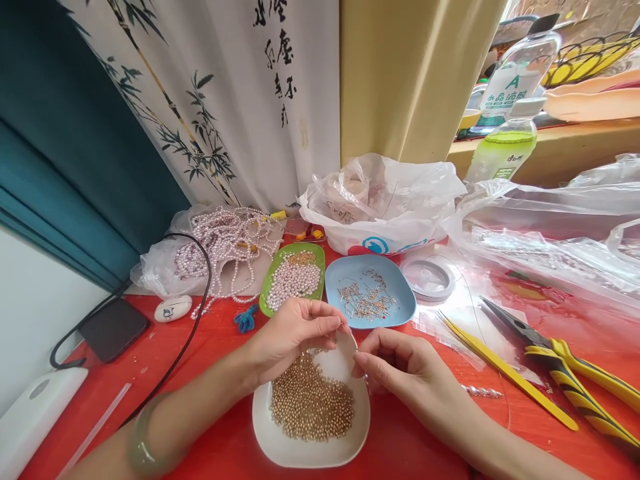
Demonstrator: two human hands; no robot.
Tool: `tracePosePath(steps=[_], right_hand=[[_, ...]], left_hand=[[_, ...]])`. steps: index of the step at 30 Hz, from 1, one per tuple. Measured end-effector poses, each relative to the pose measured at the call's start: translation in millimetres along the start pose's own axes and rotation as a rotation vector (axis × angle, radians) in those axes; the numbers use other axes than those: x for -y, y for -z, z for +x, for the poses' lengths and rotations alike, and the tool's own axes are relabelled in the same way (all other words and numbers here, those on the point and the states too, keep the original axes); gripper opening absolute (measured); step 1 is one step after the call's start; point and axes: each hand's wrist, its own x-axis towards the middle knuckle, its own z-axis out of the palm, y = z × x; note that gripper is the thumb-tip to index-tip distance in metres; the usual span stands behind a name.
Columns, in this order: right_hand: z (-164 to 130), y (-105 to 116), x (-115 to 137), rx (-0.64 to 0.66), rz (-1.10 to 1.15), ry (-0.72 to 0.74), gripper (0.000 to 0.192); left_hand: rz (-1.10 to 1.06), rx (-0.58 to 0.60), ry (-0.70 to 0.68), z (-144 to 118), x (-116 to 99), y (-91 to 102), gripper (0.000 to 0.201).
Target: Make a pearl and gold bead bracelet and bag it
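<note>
Keep left hand (296, 330) pinched at twelve o'clock from gold beads (313, 407) in white dish (310, 457), working above to catch drops; steady right hand (406, 363), likewise pinched, at two o'clock. Cannot tell on what. Avoid snagging pearly strand (485, 392) at three.

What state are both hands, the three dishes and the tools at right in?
Left hand: fingers pinched
Right hand: thumb and forefinger pinched
Cream square dish: partly filled with round gold beads
Green plastic dish: holding pink pearly beads and gold ones
Blue plastic dish: holding scattered metal pins
Slim yellow tweezers: unheld, lying flat
Yellow-black pliers: unheld, handles spread
</note>
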Motion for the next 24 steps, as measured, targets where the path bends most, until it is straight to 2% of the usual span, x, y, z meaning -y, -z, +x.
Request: tracePosePath(steps=[9,24], right_hand=[[0.6,-0.2,3.1,-0.005,-0.001,-0.008,0.017],[-0.8,-0.6,-0.6,-0.01,0.014,-0.009,0.017]], left_hand=[[0.004,-0.032,0.006,-1.0,0.5,-2.6,0.01],[-0.044,-0.008,0.03,-1.2,1.7,-2.4,0.01]])
